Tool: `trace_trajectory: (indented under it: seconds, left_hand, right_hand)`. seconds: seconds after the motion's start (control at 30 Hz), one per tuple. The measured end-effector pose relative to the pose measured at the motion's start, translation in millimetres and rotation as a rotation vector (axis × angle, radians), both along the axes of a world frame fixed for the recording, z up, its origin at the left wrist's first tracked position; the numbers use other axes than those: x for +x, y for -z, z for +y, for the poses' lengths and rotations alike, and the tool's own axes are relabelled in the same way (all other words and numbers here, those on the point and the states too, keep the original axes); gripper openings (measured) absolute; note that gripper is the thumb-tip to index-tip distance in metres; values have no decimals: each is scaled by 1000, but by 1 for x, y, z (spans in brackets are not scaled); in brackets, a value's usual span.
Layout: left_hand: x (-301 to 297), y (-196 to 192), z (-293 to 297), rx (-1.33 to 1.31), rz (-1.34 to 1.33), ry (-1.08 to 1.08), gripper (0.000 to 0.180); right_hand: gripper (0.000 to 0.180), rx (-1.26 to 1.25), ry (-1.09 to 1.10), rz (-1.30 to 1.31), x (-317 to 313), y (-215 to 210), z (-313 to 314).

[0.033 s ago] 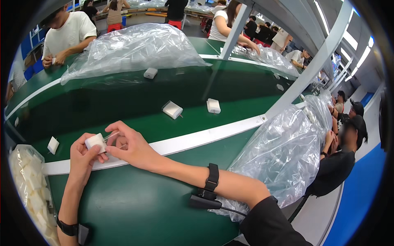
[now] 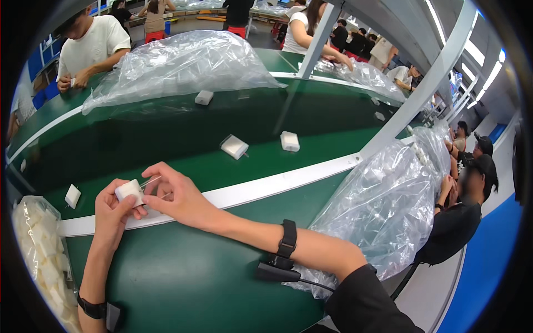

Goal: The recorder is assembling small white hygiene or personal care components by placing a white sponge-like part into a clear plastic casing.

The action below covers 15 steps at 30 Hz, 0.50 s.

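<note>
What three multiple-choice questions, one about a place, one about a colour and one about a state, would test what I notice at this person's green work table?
1. Where is the bag of small white blocks?
A. by the left forearm
B. hanging from the white post
C. on the blue floor

2. What colour is the wristband on the right arm?
A. red
B. black
C. yellow

3. How is the small white block near the table's white stripe held?
A. lying alone on the belt
B. gripped in the left hand with the right hand at it
C. dropped inside a bag

Answers: 1 A, the bag lies at the picture's lower left beside that forearm. 2 B, the band is plainly black. 3 B, left fingers wrap the block while right fingertips meet it.
</note>
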<state>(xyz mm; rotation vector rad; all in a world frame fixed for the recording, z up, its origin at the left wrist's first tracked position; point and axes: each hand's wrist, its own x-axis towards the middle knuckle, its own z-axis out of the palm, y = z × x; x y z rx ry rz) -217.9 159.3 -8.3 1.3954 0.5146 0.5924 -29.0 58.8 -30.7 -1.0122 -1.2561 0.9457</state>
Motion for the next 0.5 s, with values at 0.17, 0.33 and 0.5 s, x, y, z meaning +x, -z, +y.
trace_trajectory:
  seconds: [0.17, 0.33, 0.5]
  left_hand:
    - [11, 11, -3, 72, -12, -38, 37]
    - [0, 7, -1, -69, -97, 79, 30]
    - [-8, -3, 0, -60, -88, 80, 28]
  right_hand:
    - [36, 38, -28, 52, 9, 8, -6]
    - [37, -81, -101, 142, 3, -6, -11]
    - [38, -104, -63, 140, -5, -20, -8]
